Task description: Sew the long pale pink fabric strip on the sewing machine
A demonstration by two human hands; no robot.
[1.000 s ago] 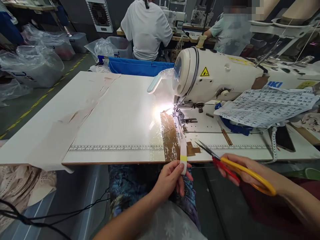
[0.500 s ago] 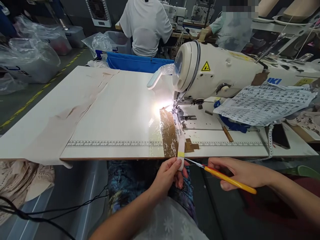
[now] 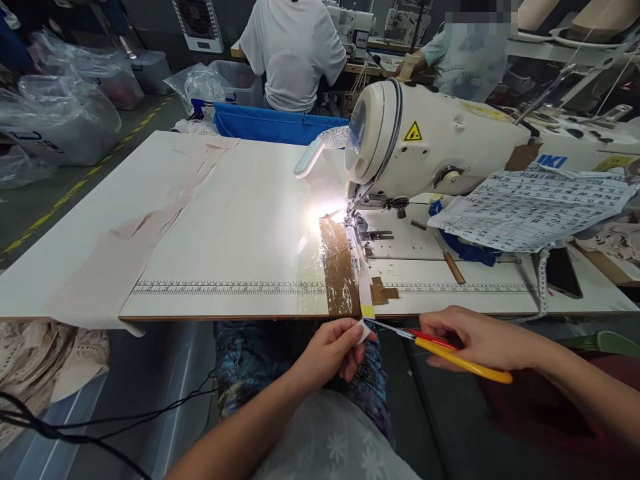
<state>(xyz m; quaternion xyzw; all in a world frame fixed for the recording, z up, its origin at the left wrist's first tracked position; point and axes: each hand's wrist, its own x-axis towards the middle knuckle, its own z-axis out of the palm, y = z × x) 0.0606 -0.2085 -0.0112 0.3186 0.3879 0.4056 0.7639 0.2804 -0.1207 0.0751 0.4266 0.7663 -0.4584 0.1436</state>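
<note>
My left hand (image 3: 343, 348) pinches a small white strip end (image 3: 365, 331) just below the table's front edge. Above it, a pale elastic-like strip (image 3: 365, 283) with a yellow mark (image 3: 367, 311) at its lower end runs down from the sewing machine's lit needle area. The held end looks separate from that strip. My right hand (image 3: 463, 340) holds scissors (image 3: 465, 362) with yellow and red handles, their blades pointing left to the gap between the two pieces.
The white table (image 3: 240, 220) bears a printed ruler, brown tape (image 3: 340, 267) and pale fabric (image 3: 135, 233) at left. At right are the sewing machine (image 3: 450, 127), a written sheet (image 3: 530, 207), a wooden-handled tool (image 3: 453, 267) and a phone (image 3: 563, 271). Two people sit beyond.
The strip has parted below its yellow mark, and the piece in my left hand has tilted. The scissors have closed and shifted slightly right.
</note>
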